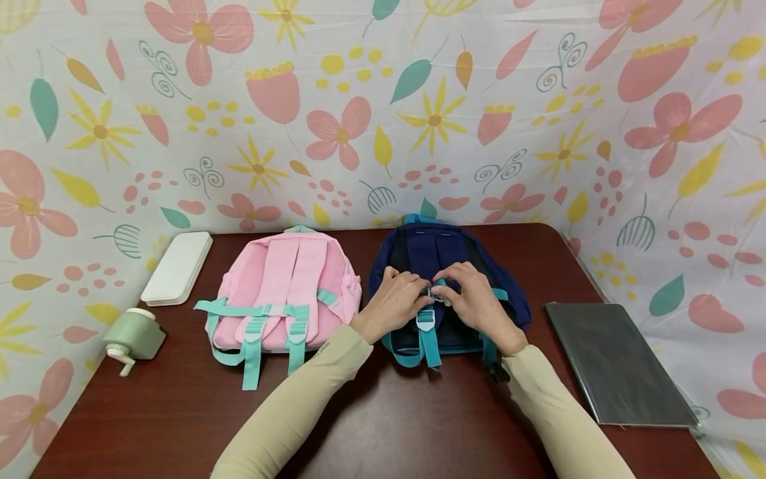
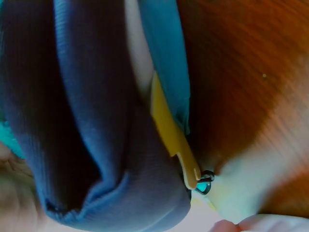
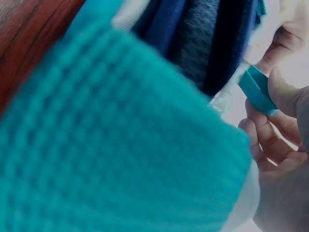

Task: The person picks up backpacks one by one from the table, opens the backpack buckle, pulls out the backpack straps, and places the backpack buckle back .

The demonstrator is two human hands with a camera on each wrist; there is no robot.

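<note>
A navy backpack (image 1: 395, 249) with teal straps lies on the table, its shoulder straps facing up. Over its middle, my left hand (image 1: 391, 299) pinches the left side of a pale chest-strap buckle (image 1: 439, 297). From the other side my right hand (image 1: 475, 303) meets it, thumb and fingers pinching the teal strap (image 3: 259, 92) beside the buckle. In the right wrist view the strap forms a short folded loop between thumb and fingertips. The left wrist view shows mostly the navy bag's side and a yellow tab (image 2: 166, 125); the left fingers' grip is hidden there.
A pink backpack (image 1: 305, 273) with mint straps lies left of the navy one. Farther left are a white case (image 1: 177, 269) and a green hand-cranked sharpener (image 1: 136, 336). A dark notebook (image 1: 619, 362) lies at the right edge; a floral curtain (image 1: 359, 86) hangs behind.
</note>
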